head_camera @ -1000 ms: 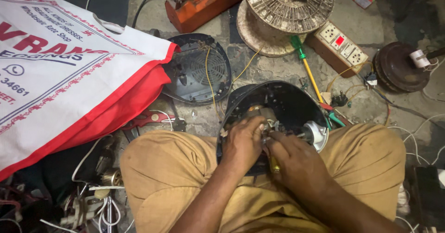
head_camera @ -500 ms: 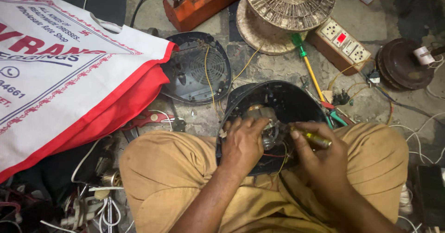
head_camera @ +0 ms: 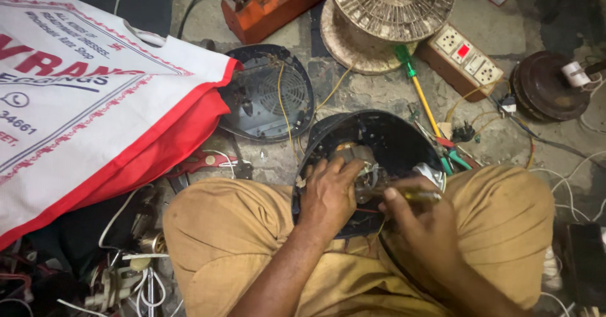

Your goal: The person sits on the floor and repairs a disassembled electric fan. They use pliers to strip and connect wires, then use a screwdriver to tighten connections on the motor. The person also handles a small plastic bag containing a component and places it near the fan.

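On your left a white and red cloth bag and a tangle of loose wires crowd your knee, and a round black plastic cover lies on the floor just beyond it. In your lap sits the open black round appliance housing: your left hand has its fingers curled down on the motor parts inside, while your right hand grips a yellow-handled screwdriver aimed at them. If that tip slips it could jab your left fingers or nick the thin wires, and with pliers, a beige socket board and cables hemming your right side, open room lies only straight up.
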